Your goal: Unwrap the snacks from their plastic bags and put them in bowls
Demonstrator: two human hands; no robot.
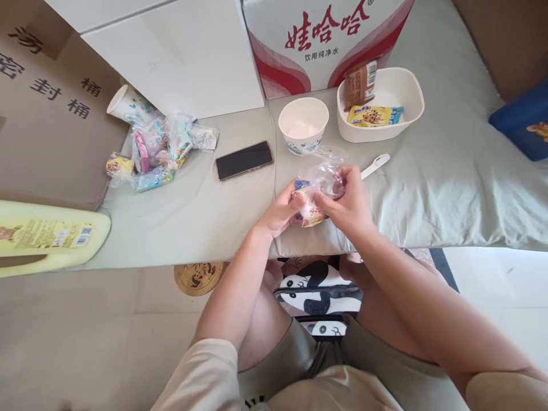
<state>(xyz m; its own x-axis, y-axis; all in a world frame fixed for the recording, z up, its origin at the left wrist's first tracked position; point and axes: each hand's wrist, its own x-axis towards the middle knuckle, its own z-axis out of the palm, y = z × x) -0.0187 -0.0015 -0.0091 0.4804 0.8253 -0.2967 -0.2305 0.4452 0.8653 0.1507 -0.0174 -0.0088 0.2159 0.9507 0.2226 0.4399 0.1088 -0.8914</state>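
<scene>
My left hand (282,212) is closed around a small snack packet (312,216) with red, white and blue print. Clear plastic wrap (321,167) bunches up above the packet, and my right hand (354,204) pinches it between thumb and fingers. Both hands work close together over the front edge of the cloth-covered surface (201,211). Just behind them stands a white paper bowl (303,114) with a blue pattern. A white plastic handle (377,164), its other end hidden, lies beyond my right hand.
A white tub (381,128) holds a brown packet (360,85) and a yellow packet (372,116). A black phone (245,160) lies left of the bowl. Farther left are a tipped paper cup (128,105) and crumpled wrappers (149,149). A yellow jug (51,237) and boxes (171,57) border the surface.
</scene>
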